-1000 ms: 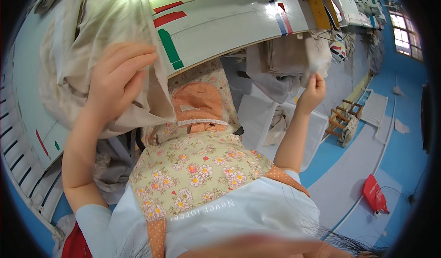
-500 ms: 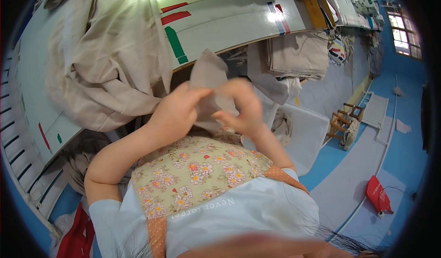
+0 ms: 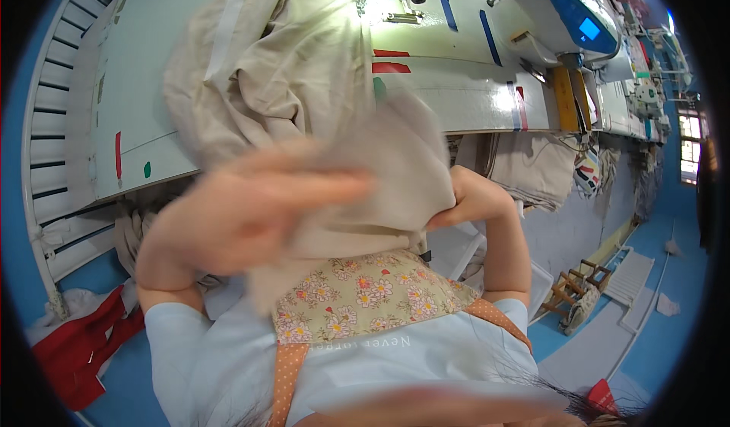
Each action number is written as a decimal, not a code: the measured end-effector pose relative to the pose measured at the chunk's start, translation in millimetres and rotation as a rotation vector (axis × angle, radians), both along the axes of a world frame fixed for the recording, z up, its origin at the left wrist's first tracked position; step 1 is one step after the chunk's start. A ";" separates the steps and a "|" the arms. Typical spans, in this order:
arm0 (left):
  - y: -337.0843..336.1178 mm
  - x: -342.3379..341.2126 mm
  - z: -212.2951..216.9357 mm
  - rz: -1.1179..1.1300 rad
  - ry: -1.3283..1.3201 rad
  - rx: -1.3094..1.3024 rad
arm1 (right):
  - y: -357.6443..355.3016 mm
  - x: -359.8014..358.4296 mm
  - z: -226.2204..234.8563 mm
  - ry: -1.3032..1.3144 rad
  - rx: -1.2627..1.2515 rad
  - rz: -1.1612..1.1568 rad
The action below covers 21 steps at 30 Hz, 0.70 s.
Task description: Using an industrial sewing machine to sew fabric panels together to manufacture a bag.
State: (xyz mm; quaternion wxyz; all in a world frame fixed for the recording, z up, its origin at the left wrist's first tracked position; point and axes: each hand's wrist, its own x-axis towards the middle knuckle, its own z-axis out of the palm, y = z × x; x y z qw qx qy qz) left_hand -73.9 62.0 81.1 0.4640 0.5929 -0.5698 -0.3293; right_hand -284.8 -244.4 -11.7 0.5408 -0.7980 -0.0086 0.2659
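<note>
A beige fabric piece (image 3: 399, 172) hangs loosely in front of my apron, wide and partly blurred. My right hand (image 3: 477, 197) pinches its right edge, with thumb and fingers closed on the cloth. My left hand (image 3: 255, 206) is over the fabric's left part, smeared by motion; whether it grips the cloth cannot be made out. Beyond it, a large bunched beige cloth (image 3: 304, 77) lies on the white sewing table (image 3: 449, 96) and droops over the near edge.
At the table's far side stands a white and blue sewing machine (image 3: 570, 12) with its lamp lit. Folded beige fabric (image 3: 536, 170) sits below the table edge at right. A wooden stool (image 3: 582, 282) is farther right. White slatted rails (image 3: 49, 176) border the left; red cloth (image 3: 76, 343) lies below.
My hands have moved apart, the right one outward to the fabric's right edge. The fabric piece now spreads wider between them. The view has shifted, bringing the sewing machine into sight.
</note>
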 end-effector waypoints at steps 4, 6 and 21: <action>101.0 34.5 5.8 0.704 0.170 -0.394 | -27.4 9.6 44.1 -0.116 0.247 -0.059; 147.2 81.2 37.0 0.526 0.132 -0.348 | -27.2 25.8 84.3 -0.044 0.380 -0.199; -60.1 105.7 -20.3 0.358 -0.521 -0.031 | 58.8 178.3 36.2 -0.555 0.056 -0.655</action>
